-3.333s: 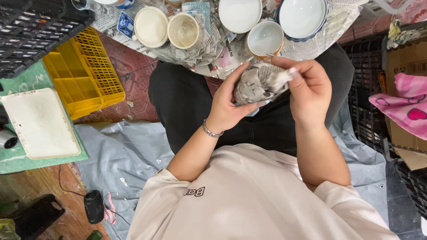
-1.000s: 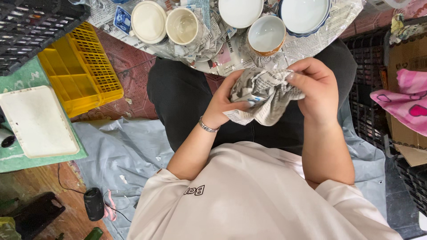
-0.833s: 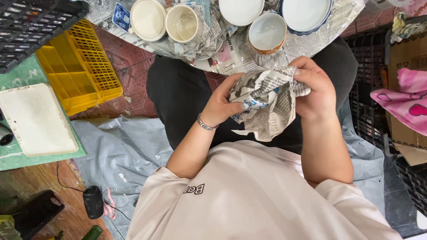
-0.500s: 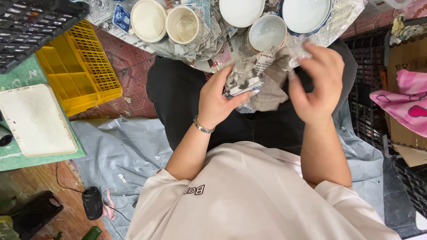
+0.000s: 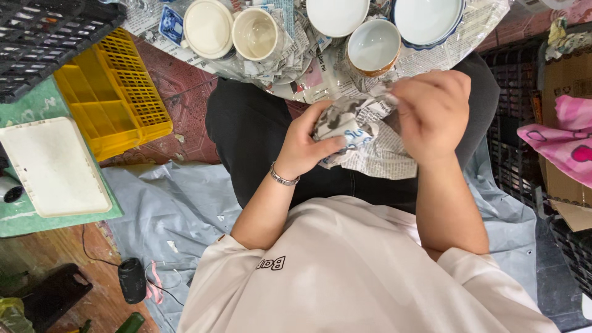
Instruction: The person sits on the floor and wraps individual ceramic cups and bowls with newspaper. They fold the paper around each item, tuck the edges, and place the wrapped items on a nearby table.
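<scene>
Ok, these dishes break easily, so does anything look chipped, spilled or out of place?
Nothing stands out. The cups and bowls sit upright on crumpled newspaper, with no visible chips. The left hand holds a newspaper-wrapped item, too covered to judge, while the right hand grips its paper.

A grey tarp (image 5: 166,203) covers red patterned floor tiles (image 5: 179,92) beside worn wooden boards (image 5: 49,253).

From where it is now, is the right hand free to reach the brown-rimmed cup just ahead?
Probably not yet: the right hand is pulling newspaper off the bundle; the brown-rimmed cup itself stands close and unobstructed.
</scene>
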